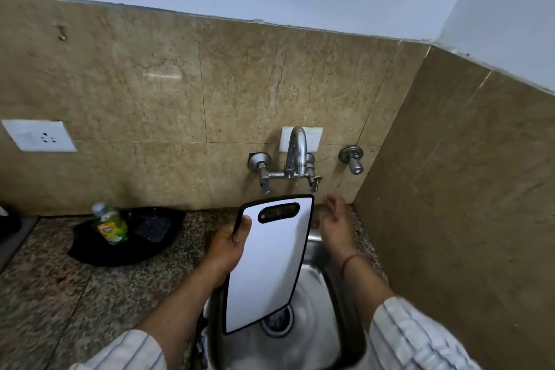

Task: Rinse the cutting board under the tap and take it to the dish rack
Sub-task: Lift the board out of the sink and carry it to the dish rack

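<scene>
A white cutting board (270, 261) with a black rim and a handle slot is held tilted over the steel sink (321, 303). My left hand (229, 246) grips its left edge, thumb on the front face. My right hand (336, 219) hovers to the right of the board's top, fingers apart, holding nothing, just below the right tap handle. The chrome tap (295, 153) is mounted on the wall above the board; no water stream is visible. No dish rack is in view.
A black tray (90, 249) on the granite counter at left carries a green dish soap bottle (111, 224) and a dark scrubber (153, 227). A separate valve (353, 159) is on the wall at right. A side wall closes in the sink's right.
</scene>
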